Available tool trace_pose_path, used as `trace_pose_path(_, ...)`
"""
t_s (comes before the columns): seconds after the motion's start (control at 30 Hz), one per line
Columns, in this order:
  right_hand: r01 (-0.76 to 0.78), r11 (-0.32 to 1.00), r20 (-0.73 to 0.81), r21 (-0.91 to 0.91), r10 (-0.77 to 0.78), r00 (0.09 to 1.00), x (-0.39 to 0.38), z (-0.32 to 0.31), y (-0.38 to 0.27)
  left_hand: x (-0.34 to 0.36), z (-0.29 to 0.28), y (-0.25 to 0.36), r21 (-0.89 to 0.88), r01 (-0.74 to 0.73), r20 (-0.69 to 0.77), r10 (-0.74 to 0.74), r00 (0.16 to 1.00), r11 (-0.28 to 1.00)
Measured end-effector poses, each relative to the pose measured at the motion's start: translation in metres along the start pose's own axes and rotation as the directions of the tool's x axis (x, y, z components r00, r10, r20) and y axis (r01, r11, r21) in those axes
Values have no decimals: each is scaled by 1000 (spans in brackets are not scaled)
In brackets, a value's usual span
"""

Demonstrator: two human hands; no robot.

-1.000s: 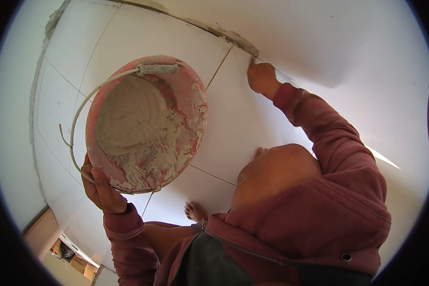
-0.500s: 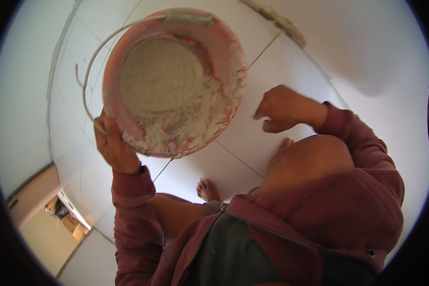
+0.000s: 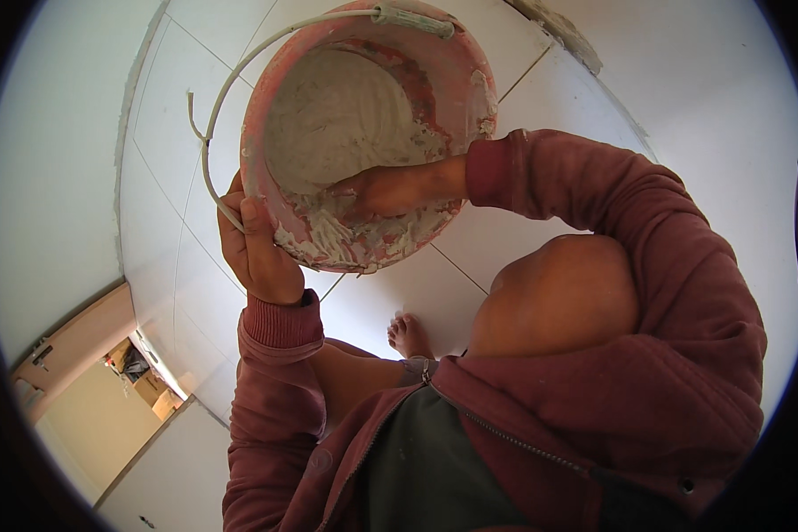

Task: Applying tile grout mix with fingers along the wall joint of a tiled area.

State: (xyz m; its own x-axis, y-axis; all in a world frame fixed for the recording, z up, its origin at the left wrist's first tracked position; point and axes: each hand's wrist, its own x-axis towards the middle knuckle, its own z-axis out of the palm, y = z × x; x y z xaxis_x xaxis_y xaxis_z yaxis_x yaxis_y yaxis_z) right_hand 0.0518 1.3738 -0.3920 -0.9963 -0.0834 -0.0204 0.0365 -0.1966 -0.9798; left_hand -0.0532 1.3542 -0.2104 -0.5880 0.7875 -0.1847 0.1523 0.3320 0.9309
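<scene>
A pink-red bucket [image 3: 457,73], smeared with dried and wet paste, is tilted toward me. Pale grey-white paste, like putty or plaster [image 3: 337,115], covers its bottom and clings to the near inner wall. My left hand [image 3: 262,253] is closed on the bucket's left rim, fingers outside and thumb near the edge. Inside the bucket, my right hand [image 3: 390,191] reaches down into the paste along the near wall; its fingertips are partly hidden there. The bucket's wire handle [image 3: 217,111] arcs over the left side, with a paste-covered grip [image 3: 414,19] at the far rim.
White floor tiles [image 3: 457,297] lie beneath. My bare foot [image 3: 408,335] and bent knee [image 3: 554,297] are close below the bucket. A pale wall [image 3: 53,177] stands at left, with a doorway [image 3: 106,417] at lower left. Rough mortar [image 3: 563,31] edges the floor at far right.
My right hand has moved left from beside the bucket into it, touching the paste. In the picture, the bucket and my left hand have shifted right and slightly up.
</scene>
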Motion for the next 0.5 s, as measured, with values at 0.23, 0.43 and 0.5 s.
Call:
trace_pose_path(0.23,-176,949,59,263,167,984,-60,-26,-47,2,17,-8,3,23,3,-23,1000,1000)
trace_pose_path(0.43,192,636,-435,747,250,865,-178,-55,-56,-15,10,-6,139,40,-23,-37,999,990)
trace_pose_path(0.5,141,888,-774,437,291,562,-218,-69,-19,-20,15,-6,132,32,-34,-28,999,991)
